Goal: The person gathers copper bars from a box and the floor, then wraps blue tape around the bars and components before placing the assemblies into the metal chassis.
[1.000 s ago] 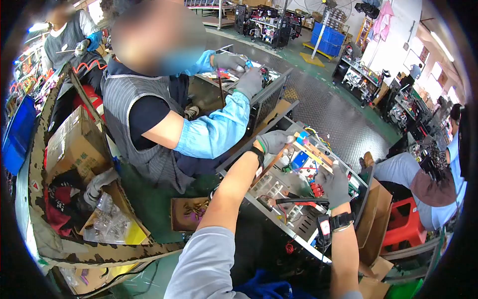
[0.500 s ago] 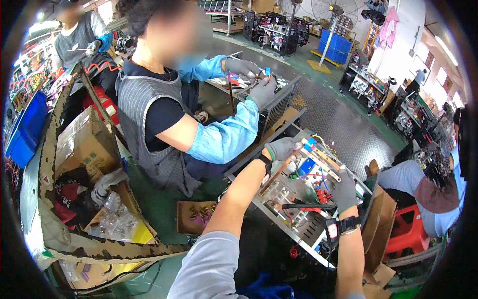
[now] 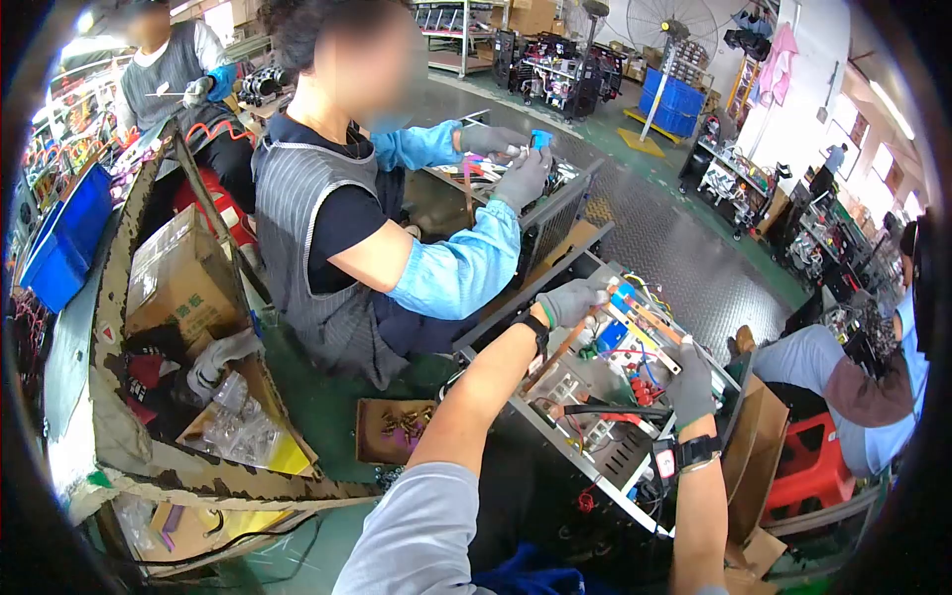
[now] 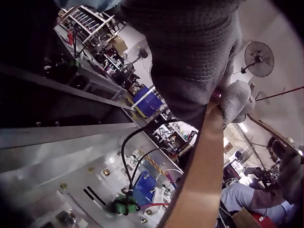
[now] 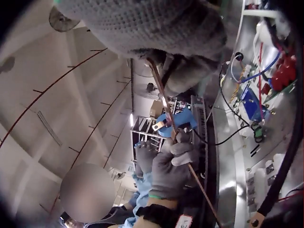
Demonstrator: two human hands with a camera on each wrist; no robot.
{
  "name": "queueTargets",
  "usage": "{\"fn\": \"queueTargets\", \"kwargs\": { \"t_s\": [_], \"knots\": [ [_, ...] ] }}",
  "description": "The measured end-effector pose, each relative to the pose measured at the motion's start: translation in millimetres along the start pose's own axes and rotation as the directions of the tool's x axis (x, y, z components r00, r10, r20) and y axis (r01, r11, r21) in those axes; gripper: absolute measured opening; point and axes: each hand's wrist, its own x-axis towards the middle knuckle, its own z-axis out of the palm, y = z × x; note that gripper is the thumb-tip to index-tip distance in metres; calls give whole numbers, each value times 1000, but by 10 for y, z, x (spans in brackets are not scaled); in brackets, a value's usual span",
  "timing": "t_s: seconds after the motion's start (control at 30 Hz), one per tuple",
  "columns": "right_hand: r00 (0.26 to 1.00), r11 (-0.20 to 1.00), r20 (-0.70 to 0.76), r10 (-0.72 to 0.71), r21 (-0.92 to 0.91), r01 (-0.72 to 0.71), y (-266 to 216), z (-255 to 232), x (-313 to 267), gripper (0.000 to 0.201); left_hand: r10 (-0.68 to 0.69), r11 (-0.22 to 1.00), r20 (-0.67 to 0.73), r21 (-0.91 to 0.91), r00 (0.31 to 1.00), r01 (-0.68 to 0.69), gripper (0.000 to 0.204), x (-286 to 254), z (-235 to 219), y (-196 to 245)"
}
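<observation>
My gloved left hand (image 3: 573, 300) pinches a bent copper strip (image 3: 650, 322) near a small blue piece (image 3: 622, 295). The gloved right hand (image 3: 692, 385) pinches the strip's other end, as the right wrist view also shows. One length of the strip spans between the hands, and another slants from the left hand down toward me. In the left wrist view the broad copper face (image 4: 202, 171) runs out from under the glove. Below both hands lies an open metal chassis (image 3: 565, 377) with a blue component (image 3: 611, 335), red parts (image 3: 647, 391) and loose wires.
A thick black cable (image 3: 605, 409) crosses the chassis. A small box (image 3: 385, 431) of brass-coloured parts sits left of my arm. Beside me a person in blue sleeves (image 3: 456, 266) handles a blue part (image 3: 540, 140). A red stool (image 3: 811, 461) and cardboard (image 3: 759, 436) stand to the right.
The head view has turned slightly, shifting the scene rightward. Both hands keep hold of the copper strip over the chassis. The neighbour's blue part now shows raised higher in that person's fingers.
</observation>
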Motion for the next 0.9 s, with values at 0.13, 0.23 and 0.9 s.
{"fn": "queueTargets", "kwargs": {
  "t_s": [0.13,0.23,0.9],
  "knots": [
    [999,1000,41,6,1,-6,-35,-12,-68,28,-44,999,6,-20,999,44,21,178,-116,-338],
    [999,1000,37,26,10,-27,-99,15,-150,28,-26,999,-23,-25,999,25,21,237,-124,-468],
    [992,964,-44,121,245,-107,-85,-742,-489,28,7,989,-228,-143,974,-41,27,-285,1057,151]
  ]
}}
